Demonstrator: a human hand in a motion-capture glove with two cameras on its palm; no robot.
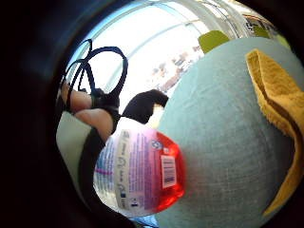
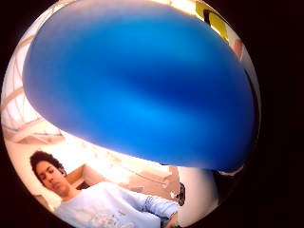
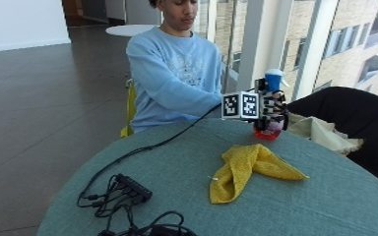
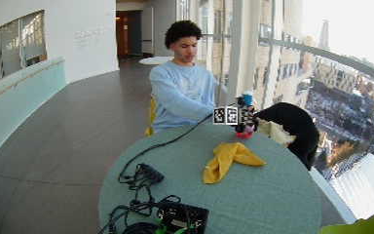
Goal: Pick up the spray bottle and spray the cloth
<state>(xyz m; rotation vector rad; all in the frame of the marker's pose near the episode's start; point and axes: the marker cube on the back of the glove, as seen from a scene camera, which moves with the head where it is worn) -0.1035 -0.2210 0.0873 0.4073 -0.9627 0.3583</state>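
- Holding the spray bottle point(image 3: 269, 105) upright in my gloved right hand point(image 3: 270, 109), fingers wrapped round its body, over the far side of the round table point(image 3: 346, 196).
- I see the bottle's blue head point(image 3: 273, 78) sticking up above the hand, and its red base point(image 3: 267, 132) sits just at or barely above the tabletop; I can't tell whether it touches.
- The yellow cloth point(image 3: 248, 169) lies crumpled on the table, nearer the camera than the bottle and well apart from it, below the level of the hand.
- So the line that matters runs from the bottle down and across the table towards the cloth. The bottle's long axis is vertical now.
- From the little-finger camera I get the bottle's label and red base point(image 1: 142, 173) close up, with the cloth point(image 1: 278, 109) off across the green table surface point(image 1: 223, 133).
- The thumb-side camera is almost filled by the blue head point(image 2: 142, 90), so I can't make out which way the nozzle faces.
- My judgement: the head needs to face the cloth, and the hand should close the gap, before any squeeze.
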